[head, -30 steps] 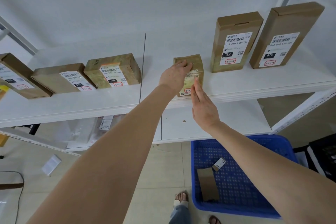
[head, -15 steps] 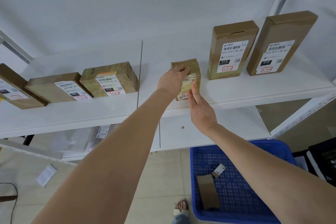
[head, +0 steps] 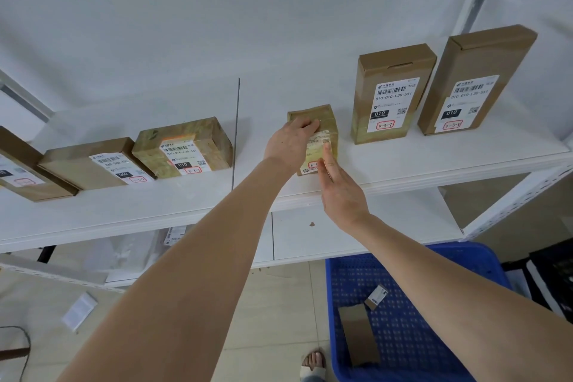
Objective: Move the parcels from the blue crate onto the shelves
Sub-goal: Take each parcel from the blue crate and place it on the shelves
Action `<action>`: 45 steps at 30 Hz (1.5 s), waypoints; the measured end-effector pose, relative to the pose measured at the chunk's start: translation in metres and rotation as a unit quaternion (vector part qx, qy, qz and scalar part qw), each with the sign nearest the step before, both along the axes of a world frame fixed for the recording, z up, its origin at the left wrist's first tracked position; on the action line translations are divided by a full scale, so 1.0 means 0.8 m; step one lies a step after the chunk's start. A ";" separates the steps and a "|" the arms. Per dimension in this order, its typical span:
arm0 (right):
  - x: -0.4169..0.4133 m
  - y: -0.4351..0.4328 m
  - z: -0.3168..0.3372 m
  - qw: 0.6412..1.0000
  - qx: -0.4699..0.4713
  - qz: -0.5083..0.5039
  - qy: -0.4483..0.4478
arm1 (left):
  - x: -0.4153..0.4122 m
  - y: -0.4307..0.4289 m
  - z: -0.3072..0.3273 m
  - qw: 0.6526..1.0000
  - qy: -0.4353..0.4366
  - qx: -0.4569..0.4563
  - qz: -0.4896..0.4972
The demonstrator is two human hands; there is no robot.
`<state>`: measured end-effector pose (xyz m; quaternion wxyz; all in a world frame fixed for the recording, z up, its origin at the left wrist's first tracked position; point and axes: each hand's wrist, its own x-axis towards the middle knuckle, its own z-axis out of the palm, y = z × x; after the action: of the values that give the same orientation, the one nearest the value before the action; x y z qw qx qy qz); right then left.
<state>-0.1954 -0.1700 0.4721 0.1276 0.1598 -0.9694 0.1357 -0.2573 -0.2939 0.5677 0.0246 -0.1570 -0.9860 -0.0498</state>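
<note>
1. Left hand (head: 291, 144): centre of frame. The fingers are curled over the top of the small parcel (head: 325, 125), which is gripped from above.
2. Right hand (head: 341, 195): just below and to the right of the left hand. The fingers are held straight, with the fingertips (head: 327, 153) laid against the labelled front face. Nothing is clasped.
3. Small parcel: stood upright on the upper shelf (head: 403, 164), centre of frame, near the front edge. It is placed between the taped parcel (head: 183, 150) to the left and the tall box (head: 392, 93) to the right, apart from both.
4. Blue crate (head: 465, 257): lower right of frame. A flat brown parcel (head: 358, 332) and a small packet (head: 376, 297) are seen inside, so the task is judged unfinished.
5. Step in hand (judged): the small parcel is being squared up on the shelf.
6. Handling notes: the label should be kept facing outward and readable, and the base seated flat. The parcel may be eased back from the edge into line with its neighbours, with a gap left from the tall box so that it is not knocked. The upper grip is best released only once the parcel stands steady.
</note>
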 end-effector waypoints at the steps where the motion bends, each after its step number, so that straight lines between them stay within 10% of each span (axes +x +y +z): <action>1: 0.000 0.001 0.001 1.000 -0.004 0.003 0.000 | 0.001 0.001 0.001 1.000 -0.005 -0.001 0.000; 45: -0.024 0.003 0.006 1.000 -0.013 0.008 -0.022 | -0.024 -0.012 0.007 1.000 0.004 -0.008 -0.025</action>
<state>-0.2143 -0.1672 0.4766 0.1069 0.1628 -0.9689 0.1529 -0.2767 -0.3033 0.5736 0.0263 -0.1816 -0.9821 -0.0418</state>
